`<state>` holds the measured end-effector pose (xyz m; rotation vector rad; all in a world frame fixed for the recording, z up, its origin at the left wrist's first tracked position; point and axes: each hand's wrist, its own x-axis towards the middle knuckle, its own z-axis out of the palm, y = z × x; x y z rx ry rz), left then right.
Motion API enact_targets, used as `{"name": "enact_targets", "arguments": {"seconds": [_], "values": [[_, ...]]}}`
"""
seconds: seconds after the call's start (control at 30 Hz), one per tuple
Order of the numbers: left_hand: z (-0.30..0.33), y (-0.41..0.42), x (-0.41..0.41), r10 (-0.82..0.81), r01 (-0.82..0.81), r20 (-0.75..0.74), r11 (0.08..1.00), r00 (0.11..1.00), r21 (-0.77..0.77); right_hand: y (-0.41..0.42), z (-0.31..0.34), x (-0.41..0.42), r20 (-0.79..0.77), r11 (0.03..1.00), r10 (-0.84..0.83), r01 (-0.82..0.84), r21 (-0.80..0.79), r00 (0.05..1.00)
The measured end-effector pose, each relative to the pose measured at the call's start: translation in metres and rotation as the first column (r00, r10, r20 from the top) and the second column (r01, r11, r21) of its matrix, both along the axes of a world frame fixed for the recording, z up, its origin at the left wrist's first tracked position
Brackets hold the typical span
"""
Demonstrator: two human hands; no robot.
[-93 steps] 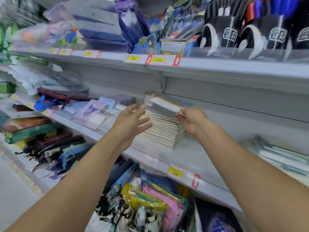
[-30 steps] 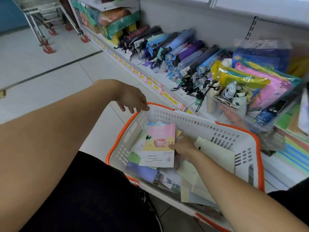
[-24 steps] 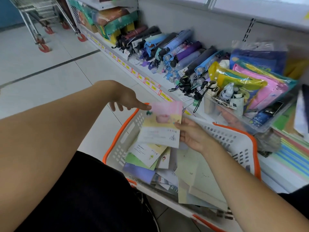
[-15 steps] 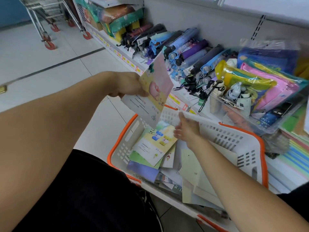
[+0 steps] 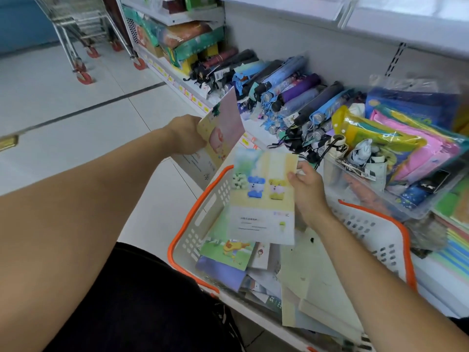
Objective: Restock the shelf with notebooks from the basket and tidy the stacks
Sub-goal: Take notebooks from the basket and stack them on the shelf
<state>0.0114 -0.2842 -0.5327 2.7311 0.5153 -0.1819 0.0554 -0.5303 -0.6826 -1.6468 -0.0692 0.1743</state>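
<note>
A white basket with an orange rim (image 5: 200, 212) sits low in front of me and holds several thin notebooks (image 5: 228, 252). My left hand (image 5: 185, 135) grips a pink and yellow notebook (image 5: 223, 128), held upright above the basket's left corner. My right hand (image 5: 307, 189) pinches the right edge of a second notebook (image 5: 262, 199), pale with blue and yellow cartoon figures, lifted over the basket. The notebook shelf is out of view.
Folded umbrellas (image 5: 286, 90) fill the bottom shelf behind the basket. A clear bin with bagged pink and yellow goods (image 5: 396, 151) stands at the right. A metal trolley (image 5: 81, 29) stands on the tiled floor at far left. Coloured folders (image 5: 454, 250) lie at the right edge.
The pink notebook passed from my right hand to my left hand. My right hand then picked a second notebook out of the basket and raised it.
</note>
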Motion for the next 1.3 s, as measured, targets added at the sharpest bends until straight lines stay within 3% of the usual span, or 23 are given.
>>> {"name": "enact_targets", "arguments": {"seconds": [0.07, 0.17, 0.27, 0.37, 0.5, 0.63, 0.7, 0.77, 0.9, 1.07, 1.23, 1.3], "values": [[0.004, -0.001, 0.001, 0.068, -0.044, 0.082, 0.964, 0.994, -0.261, -0.007, 0.047, 0.010, 0.003, 0.983, -0.098, 0.096, 0.157, 0.995], [0.017, -0.024, 0.004, 0.169, -0.005, 0.175, 0.732, 0.970, -0.681, -0.009, 0.103, 0.023, -0.055, 0.939, -0.167, 0.176, 0.294, 0.984], [0.043, -0.059, 0.009, 0.249, 0.028, 0.165, 0.475, 0.954, -0.879, -0.010, 0.146, 0.036, 0.033, 0.936, -0.296, 0.283, 0.210, 0.955], [0.066, -0.085, 0.009, 0.134, 0.150, 0.194, 0.281, 0.972, -0.948, -0.017, 0.188, 0.040, 0.071, 0.927, -0.347, 0.331, 0.179, 0.935], [0.092, -0.120, 0.006, -0.006, 0.315, 0.328, 0.299, 0.944, -0.901, -0.044, 0.234, 0.042, 0.076, 0.925, -0.339, 0.317, 0.209, 0.938], [0.128, -0.152, 0.016, 0.026, 0.383, 0.411, 0.311, 0.911, -0.870, -0.087, 0.274, 0.031, -0.090, 0.956, -0.107, 0.128, 0.262, 0.990], [0.151, -0.166, 0.026, 0.048, 0.397, 0.431, 0.311, 0.901, -0.863, -0.102, 0.284, 0.029, -0.051, 0.966, -0.044, 0.056, 0.254, 0.998], [0.171, -0.181, 0.037, 0.045, 0.386, 0.412, 0.269, 0.910, -0.882, -0.115, 0.295, 0.031, 0.034, 0.951, -0.096, 0.082, 0.298, 0.995], [0.182, -0.208, 0.065, -0.047, 0.452, 0.470, 0.369, 0.882, -0.812, -0.139, 0.323, 0.049, 0.122, 0.914, -0.258, 0.201, 0.353, 0.958], [0.191, -0.227, 0.103, 0.063, 0.518, 0.552, 0.268, 0.832, -0.812, -0.149, 0.337, 0.041, 0.074, 0.950, -0.079, 0.053, 0.309, 0.994], [0.205, -0.238, 0.121, 0.130, 0.555, 0.560, 0.081, 0.818, -0.828, -0.167, 0.373, 0.100, 0.032, 0.809, -0.230, 0.173, 0.562, 0.973], [0.206, -0.236, 0.131, 0.182, 0.559, 0.556, 0.040, 0.811, -0.828, -0.177, 0.392, 0.146, -0.020, 0.784, -0.296, 0.255, 0.566, 0.955]]}}
